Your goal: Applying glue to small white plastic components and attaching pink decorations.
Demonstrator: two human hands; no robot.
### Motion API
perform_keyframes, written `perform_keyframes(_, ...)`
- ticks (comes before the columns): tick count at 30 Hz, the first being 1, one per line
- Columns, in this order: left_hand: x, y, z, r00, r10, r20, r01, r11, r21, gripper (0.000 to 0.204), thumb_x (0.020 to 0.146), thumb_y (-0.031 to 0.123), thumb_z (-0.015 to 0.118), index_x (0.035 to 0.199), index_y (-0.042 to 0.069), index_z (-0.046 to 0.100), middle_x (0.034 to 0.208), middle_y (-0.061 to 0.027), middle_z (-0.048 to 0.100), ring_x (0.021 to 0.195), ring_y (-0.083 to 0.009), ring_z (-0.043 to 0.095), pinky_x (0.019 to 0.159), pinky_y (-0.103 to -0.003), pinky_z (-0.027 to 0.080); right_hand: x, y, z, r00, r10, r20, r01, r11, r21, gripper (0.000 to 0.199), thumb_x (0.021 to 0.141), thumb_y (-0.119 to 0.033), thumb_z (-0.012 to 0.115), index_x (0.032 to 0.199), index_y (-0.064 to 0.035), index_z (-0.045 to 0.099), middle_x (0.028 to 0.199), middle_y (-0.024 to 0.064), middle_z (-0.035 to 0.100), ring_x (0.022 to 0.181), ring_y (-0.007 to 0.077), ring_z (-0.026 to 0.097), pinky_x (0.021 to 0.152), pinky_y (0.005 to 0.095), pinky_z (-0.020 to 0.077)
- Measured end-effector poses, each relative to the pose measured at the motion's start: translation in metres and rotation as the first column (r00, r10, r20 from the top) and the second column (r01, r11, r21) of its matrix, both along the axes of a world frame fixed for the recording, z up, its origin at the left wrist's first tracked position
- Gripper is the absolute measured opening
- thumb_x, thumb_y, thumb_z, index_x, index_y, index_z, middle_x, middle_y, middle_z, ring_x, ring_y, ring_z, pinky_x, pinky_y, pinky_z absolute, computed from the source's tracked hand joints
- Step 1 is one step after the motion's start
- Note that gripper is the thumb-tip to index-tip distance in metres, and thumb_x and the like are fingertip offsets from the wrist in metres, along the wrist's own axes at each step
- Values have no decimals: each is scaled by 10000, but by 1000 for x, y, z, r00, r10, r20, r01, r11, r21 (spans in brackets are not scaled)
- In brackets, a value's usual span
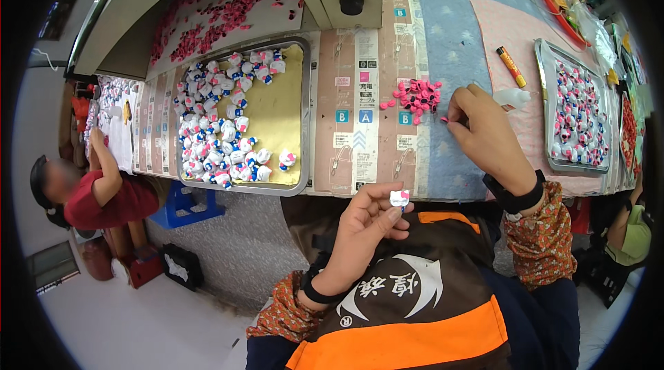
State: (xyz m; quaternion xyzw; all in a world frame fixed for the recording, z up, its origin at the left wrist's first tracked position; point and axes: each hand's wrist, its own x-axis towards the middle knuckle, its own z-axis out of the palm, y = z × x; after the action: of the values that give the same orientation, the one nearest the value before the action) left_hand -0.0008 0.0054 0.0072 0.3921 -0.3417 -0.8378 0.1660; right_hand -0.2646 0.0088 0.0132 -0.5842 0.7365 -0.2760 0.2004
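I see the left hand (366,221) raised below the table (449,59) edge, grip pinched shut on a small white cat-head figure (399,198). Right hand (484,131) rests on the table just right of the pink bow pile (417,95), fingertips nipped on one pink bow (445,119). Left of the pile: metal tray (304,114) of white figures. Right: second tray (546,93), orange glue tube (511,66).

Glossy white plastic figurine (399,198), matt pink plastic bows (417,94), brushed metal tray (305,114) lined with yellow cloth, blue fabric mat (449,38).
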Motion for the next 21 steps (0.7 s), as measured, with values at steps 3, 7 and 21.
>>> perform_keyframes(3,0,-2,0,1000,-7,7,7,1000,-14,367,994,83,581,1348,38,498,1149,-135,648,920,-131,653,788,-284,583,0,2,1,1000,14,-19,-14,1000,1,151,785,23,615,896,-19,522,864,168,535,849,388,550,742,467,432)
perform_keyframes(7,-2,-3,0,1000,-11,7,11,1000,-14,364,994,80,576,1347,38,498,1150,-132,647,917,-131,653,790,-285,583,0,-1,0,989,50,-142,-66,991,-114,199,771,27,638,937,-16,538,894,153,532,869,350,550,759,419,433)
perform_keyframes(21,-4,-3,3,1000,-12,17,12,1000,-20,370,994,94,583,1351,43,499,1144,-122,651,909,-122,649,792,-283,579,6,7,-2,986,124,-114,-122,992,25,202,796,-23,668,960,-25,548,874,178,533,865,394,559,757,479,446)
